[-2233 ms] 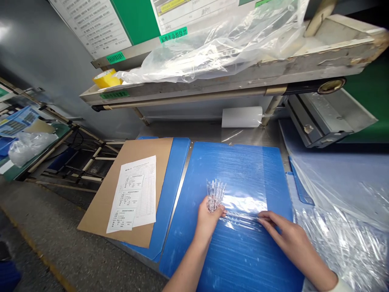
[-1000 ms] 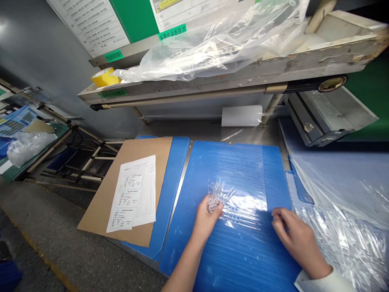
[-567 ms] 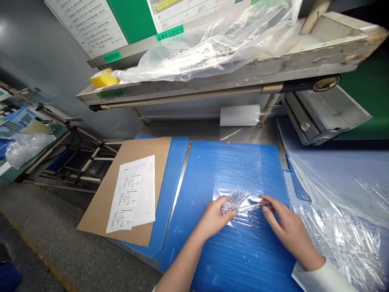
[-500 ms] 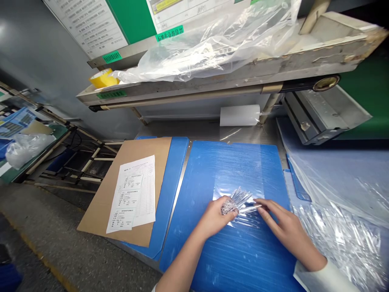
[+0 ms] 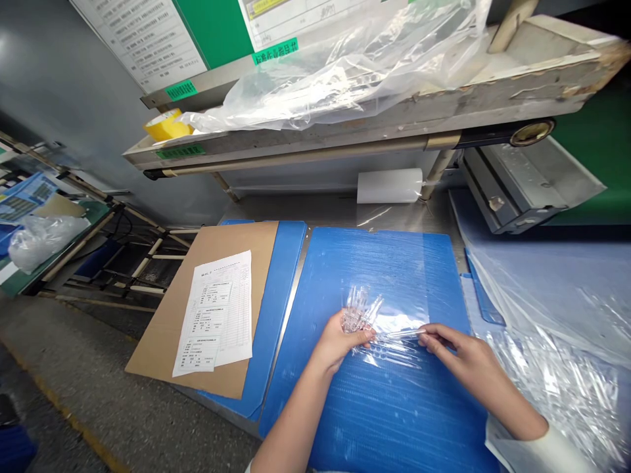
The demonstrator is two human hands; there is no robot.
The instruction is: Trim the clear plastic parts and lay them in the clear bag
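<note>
A bundle of clear plastic rods [image 5: 359, 309] sits in the person's left hand [image 5: 340, 341], its pieces fanning upward and away from the person, leaning slightly to the right. The left fingers [image 5: 357, 336] curl narrowly around the bundle's lower end. A single thin clear rod [image 5: 401, 333] lies almost level, running from the right hand [image 5: 466, 355] toward the bundle, pinched between that hand's thumb and forefinger while the other fingers bend loosely. Both hands hover over a sheet of clear plastic film [image 5: 394, 355] on a blue corrugated plastic board [image 5: 379, 269]. Beside that board, to the left, is a second blue board [image 5: 280, 295], partly covered by a brown cardboard sheet [image 5: 158, 351] bearing a printed form [image 5: 214, 315] whose text is too small to read. A heap of clear plastic wrap [image 5: 552, 394] lies to the right, near a grey metal machine [image 5: 517, 184]. Behind the boards stands a white roll [image 5: 389, 186]. Overhead, a worn shelf [image 5: 315, 146] carries yellow tape [image 5: 165, 126] and a clear plastic bag [image 5: 345, 79]. A green label [image 5: 275, 51] above it appears to read 标准作业指导书.
</note>
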